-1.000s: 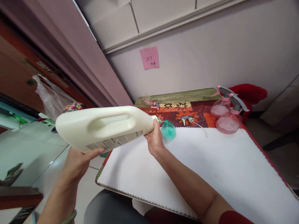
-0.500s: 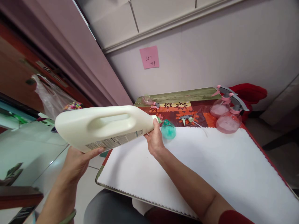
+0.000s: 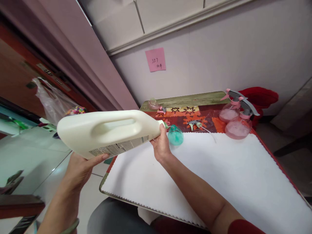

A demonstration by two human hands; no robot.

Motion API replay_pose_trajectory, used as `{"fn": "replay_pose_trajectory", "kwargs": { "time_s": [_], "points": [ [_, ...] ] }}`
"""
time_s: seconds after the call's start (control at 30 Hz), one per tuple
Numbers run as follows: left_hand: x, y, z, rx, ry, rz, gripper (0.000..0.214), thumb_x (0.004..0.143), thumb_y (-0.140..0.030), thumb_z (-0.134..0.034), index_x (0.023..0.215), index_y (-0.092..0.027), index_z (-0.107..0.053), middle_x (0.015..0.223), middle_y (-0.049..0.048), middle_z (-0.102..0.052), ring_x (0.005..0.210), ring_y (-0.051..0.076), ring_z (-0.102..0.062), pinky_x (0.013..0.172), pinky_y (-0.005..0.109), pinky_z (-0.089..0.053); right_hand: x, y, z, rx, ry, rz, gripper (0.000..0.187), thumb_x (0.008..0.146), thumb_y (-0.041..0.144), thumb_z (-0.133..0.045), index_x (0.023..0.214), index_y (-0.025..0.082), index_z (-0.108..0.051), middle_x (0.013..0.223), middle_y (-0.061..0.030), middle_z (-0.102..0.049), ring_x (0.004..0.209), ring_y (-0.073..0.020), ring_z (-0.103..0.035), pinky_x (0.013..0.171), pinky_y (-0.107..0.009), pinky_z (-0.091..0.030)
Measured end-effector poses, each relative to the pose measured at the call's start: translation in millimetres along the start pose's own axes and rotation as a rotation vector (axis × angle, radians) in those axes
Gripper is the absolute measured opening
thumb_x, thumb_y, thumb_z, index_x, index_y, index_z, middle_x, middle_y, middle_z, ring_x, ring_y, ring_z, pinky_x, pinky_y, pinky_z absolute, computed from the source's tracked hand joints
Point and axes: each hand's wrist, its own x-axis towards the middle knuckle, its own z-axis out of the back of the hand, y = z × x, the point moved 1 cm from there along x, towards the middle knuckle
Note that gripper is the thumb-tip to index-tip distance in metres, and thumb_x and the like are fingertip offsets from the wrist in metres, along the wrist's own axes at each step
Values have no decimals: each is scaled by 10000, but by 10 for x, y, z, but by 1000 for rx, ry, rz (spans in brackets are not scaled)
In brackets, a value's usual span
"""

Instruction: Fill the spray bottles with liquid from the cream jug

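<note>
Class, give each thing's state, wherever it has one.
Jug: tilted, held
Left hand: supporting jug
Right hand: gripping jug's neck
Green bottle: upright, uncapped
Green-gray sprayer: detached, lying down
Front pink bottle: upright, sprayer fitted
Rear pink bottle: upright, sprayer fitted
Small spray bottle: apparently lying

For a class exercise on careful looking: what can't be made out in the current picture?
- Left hand, most fingers: head view, hidden behind the jug.
- Fine print on the label: head view, too small.
- Red sleeve: head view, cut off by the bottom edge.

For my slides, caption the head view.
Left hand and right hand hold a cream jug tilted toward a green bottle.
</note>
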Motion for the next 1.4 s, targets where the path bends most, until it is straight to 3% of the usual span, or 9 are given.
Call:
{"fn": "replay_pose_trajectory", "kwargs": {
  "time_s": [0.37, 0.57, 0.77, 0.93, 1.03, 1.13, 1.23, 1.33, 1.4],
  "points": [
    [15, 6, -1, -17, 30, -32, 835, 497, -150, -949, 1285, -216, -680, 1223, 75, -757, 1050, 274, -731, 916, 336, -621, 5, 0, -5, 3, -7, -1, 469, 910, 561, -563, 1237, 238, -656, 1262, -53, -730, 1187, -213, -657, 910, -347, -580],
    [-58, 124, -34, -84, 4, 28, 718, 529, -164, -937, 1213, -198, -722, 1132, 81, -786, 1057, 288, -735, 969, 358, -601, -21, 44, -24, -30, 42, 43, 537, 905, 593, -568, 1294, 225, -606, 1345, -73, -682, 1206, -217, -643, 961, -364, -560],
    [-437, 761, -433, -423, -167, 304, 695, 528, -241, -937, 1191, -258, -729, 1200, 63, -767, 1240, 327, -652, 1073, 441, -535, -52, 84, -20, -233, 354, 304, 801, 681, 410, -879, 1369, 249, -502, 1277, -48, -694, 1133, -204, -665, 1013, -343, -530],
    [-709, 1155, -883, -768, -187, 366, 642, 651, -248, -879, 1256, -345, -688, 1380, 22, -678, 1420, 330, -490, 1172, 575, -398, 40, -53, 113, -489, 471, 197, 945, 567, 401, -950, 1356, 288, -442, 1158, -22, -726, 1069, -242, -697, 945, -410, -574],
    [-729, 1223, -975, -876, -150, 381, 556, 746, -298, -831, 1275, -360, -672, 1429, 20, -643, 1449, 324, -454, 1152, 578, -425, 65, -87, 170, -785, 442, 225, 959, 461, 429, -980, 1275, 277, -494, 1143, -25, -724, 1071, -267, -689, 928, -432, -570],
    [-696, 1283, -924, -781, -192, 447, 472, 739, -230, -838, 1193, -268, -715, 1320, 71, -706, 1318, 294, -590, 1070, 454, -530, 37, -106, 183, -1042, 355, 325, 867, 449, 458, -965, 1171, 254, -531, 1090, -33, -720, 1013, -275, -684, 888, -441, -568],
    [-700, 1363, -821, -629, -291, 539, 367, 706, -112, -833, 1052, -163, -724, 1076, 105, -771, 1020, 245, -730, 926, 394, -605, -19, -158, 173, -1181, 337, 487, 797, 486, 411, -938, 1156, 265, -532, 1097, -34, -710, 1009, -278, -675, 895, -450, -555],
    [-772, 1411, -729, -524, -447, 557, 327, 721, -74, -814, 1013, -143, -686, 964, 105, -771, 848, 216, -749, 792, 371, -630, -55, -207, 170, -1171, 389, 631, 796, 509, 387, -924, 1194, 278, -533, 1163, -47, -700, 1066, -276, -667, 949, -435, -538],
    [-835, 1414, -687, -458, -508, 548, 312, 744, -73, -800, 1024, -140, -680, 974, 105, -765, 819, 196, -746, 744, 333, -626, -46, -200, 180, -1092, 339, 649, 837, 511, 439, -927, 1224, 273, -520, 1161, -55, -706, 1054, -271, -675, 938, -421, -546]
  ]
}}
